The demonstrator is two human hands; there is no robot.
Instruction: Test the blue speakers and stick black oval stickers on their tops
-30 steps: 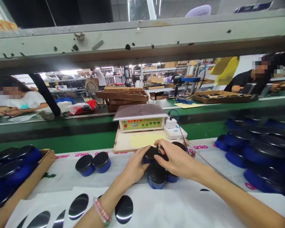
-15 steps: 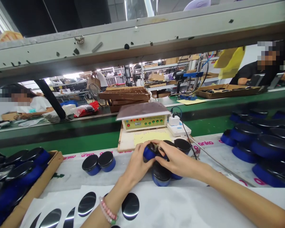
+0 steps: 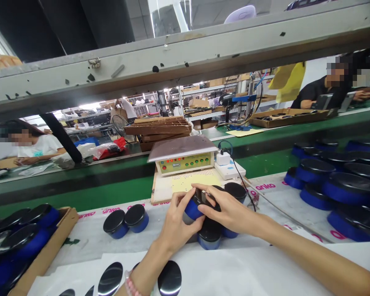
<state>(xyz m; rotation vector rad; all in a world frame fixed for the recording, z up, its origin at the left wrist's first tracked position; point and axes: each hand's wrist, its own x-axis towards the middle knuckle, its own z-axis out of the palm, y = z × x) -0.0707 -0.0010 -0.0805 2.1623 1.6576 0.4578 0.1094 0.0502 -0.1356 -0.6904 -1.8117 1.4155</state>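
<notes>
Between my two hands is a small round blue container (image 3: 191, 210) with a glossy black top, tilted. My left hand (image 3: 176, 224) is closed around its left side, thumb below and fingers at the upper edge. My right hand (image 3: 229, 209) has its fingers bent onto the black top from the right; whether they pinch a thin piece there is hidden. Just below and behind stand similar blue containers, one (image 3: 209, 238) under my right hand and another (image 3: 236, 191) beyond it. Two more, including a black-topped one (image 3: 136, 218), sit side by side to the left.
White sheets (image 3: 222, 267) with black discs (image 3: 170, 277) lie in front. A cardboard box (image 3: 61, 234) of blue containers is at left, stacked ones (image 3: 354, 189) at right. A counting scale (image 3: 185, 154) stands behind, below a shelf beam (image 3: 178, 53). Co-workers sit across the green belt.
The container in my hands has tilted, showing more of its blue side, and my right fingers have shifted over its black top. The camera view has moved slightly.
</notes>
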